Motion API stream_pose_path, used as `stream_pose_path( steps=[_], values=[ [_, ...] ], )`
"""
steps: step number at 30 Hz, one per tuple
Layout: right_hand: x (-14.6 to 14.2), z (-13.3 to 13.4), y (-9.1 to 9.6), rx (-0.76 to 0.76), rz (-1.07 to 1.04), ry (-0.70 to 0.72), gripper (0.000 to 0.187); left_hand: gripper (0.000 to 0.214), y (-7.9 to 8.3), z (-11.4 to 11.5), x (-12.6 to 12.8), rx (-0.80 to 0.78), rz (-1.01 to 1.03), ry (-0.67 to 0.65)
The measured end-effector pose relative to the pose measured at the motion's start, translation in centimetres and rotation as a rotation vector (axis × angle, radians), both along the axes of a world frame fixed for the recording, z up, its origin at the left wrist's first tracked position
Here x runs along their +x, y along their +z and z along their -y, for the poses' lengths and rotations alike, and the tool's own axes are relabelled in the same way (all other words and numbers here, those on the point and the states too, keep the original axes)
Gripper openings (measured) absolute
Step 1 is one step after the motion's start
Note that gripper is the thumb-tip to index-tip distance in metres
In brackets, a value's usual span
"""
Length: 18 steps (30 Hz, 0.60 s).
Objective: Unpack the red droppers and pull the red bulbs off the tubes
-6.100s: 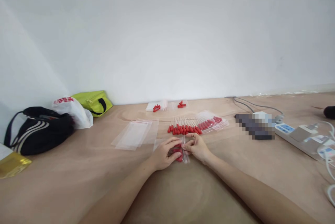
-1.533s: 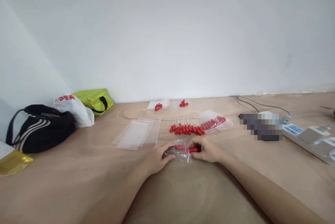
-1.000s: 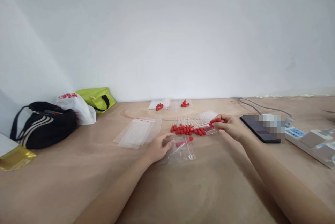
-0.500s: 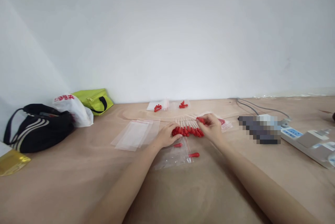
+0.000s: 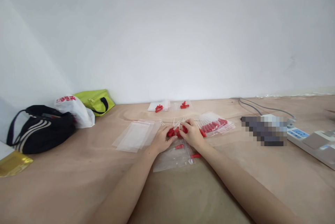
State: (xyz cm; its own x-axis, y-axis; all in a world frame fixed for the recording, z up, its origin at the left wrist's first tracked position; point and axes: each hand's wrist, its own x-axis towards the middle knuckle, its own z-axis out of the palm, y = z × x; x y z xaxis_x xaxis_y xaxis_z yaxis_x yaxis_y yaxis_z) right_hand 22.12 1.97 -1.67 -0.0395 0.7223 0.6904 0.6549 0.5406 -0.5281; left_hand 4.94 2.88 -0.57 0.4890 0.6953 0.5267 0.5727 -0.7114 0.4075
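Note:
My left hand and my right hand meet over a row of red-bulbed droppers on the wooden table. Both hands curl their fingers onto the red bulbs and seem to pinch them. Just in front of the hands lies a clear zip bag with one red dropper on it and another red dropper at its right edge. A clear bag filled with red droppers lies to the right of my right hand.
A stack of empty clear bags lies left of the hands. Two small bags with red pieces sit by the wall. A black bag, white plastic bag and green pouch stand far left. A blurred device and power strip lie right.
My right hand left the bag it held, reached right to the filled bag, then came back to the dropper row. My left hand moved up from the clear bag to the row.

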Motion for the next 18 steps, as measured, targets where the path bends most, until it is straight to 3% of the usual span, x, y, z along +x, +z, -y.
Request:
stream_pose_path(
  steps=[5,12,18],
  values=[
    [0.3,0.4,0.0,-0.019,0.047,0.046,0.036,0.033,0.0,-0.2,-0.6,0.033,0.020,0.010],
    [2.1,3.1,0.0,0.029,0.100,0.067,0.015,0.014,0.1,-0.4,-0.8,0.125,0.111,0.104],
    [4.7,6.8,0.0,-0.005,0.172,0.116,0.010,0.013,0.1,-0.4,-1.0,0.252,0.193,0.204]
  ],
)
